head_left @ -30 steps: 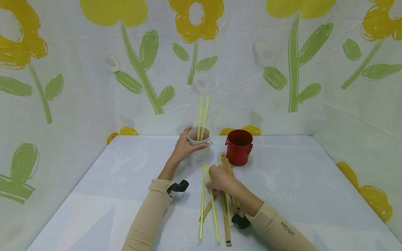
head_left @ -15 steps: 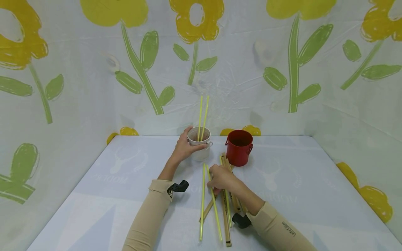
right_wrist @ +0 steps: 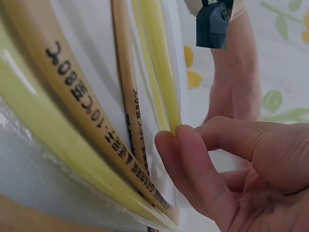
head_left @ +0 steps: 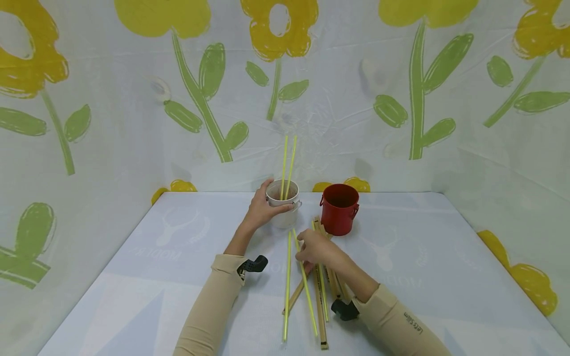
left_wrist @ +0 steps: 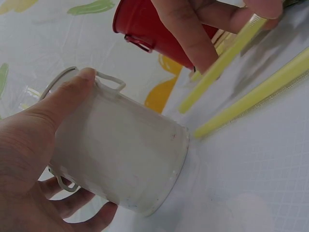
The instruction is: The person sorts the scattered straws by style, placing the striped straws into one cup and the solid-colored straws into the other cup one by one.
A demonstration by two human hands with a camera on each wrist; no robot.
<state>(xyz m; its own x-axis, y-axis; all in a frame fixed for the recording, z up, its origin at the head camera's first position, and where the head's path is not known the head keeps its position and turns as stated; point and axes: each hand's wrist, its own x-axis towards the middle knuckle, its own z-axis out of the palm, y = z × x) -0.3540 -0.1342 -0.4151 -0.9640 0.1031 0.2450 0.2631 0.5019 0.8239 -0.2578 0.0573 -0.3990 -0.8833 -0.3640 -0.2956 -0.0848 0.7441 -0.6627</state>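
Pinching a yellow straw (head_left: 307, 291) in front of the white pail (head_left: 286, 220), our right hand (head_left: 317, 248) now swings the straw's near end rightward, apparently separating it from the adjacent straw (head_left: 287, 291). Our left hand (head_left: 261, 209) grips the pail.

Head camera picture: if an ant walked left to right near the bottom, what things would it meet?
Left sleeve, yellow straw, second yellow straw pinched by the right hand, long brown stick, right sleeve.
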